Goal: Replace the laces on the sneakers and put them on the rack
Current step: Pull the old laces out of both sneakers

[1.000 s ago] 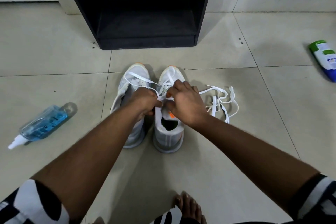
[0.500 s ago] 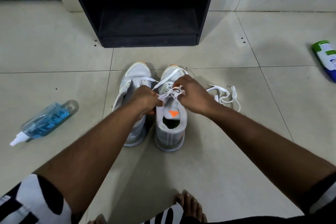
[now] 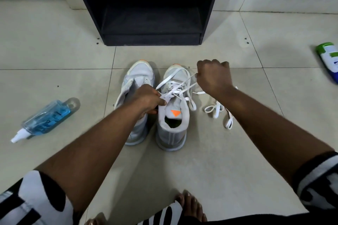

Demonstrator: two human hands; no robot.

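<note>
Two pale grey sneakers stand side by side on the tiled floor, toes pointing away from me. The right sneaker has an orange mark on its tongue and a white lace crossing its eyelets. My left hand pinches that lace at the tongue, over the left sneaker. My right hand is closed on the lace's other end and holds it up and to the right, drawn taut. A second loose white lace lies on the floor right of the shoes. The black rack stands just beyond.
A blue spray bottle lies on the floor at the left. A green and white bottle lies at the far right edge. My bare foot rests at the bottom centre. A pale wall skirting runs behind the rack.
My right hand has moved from the sneaker's tongue up and to the right, pulling the lace out taut. My left hand has stayed at the tongue, still pinching the lace.
</note>
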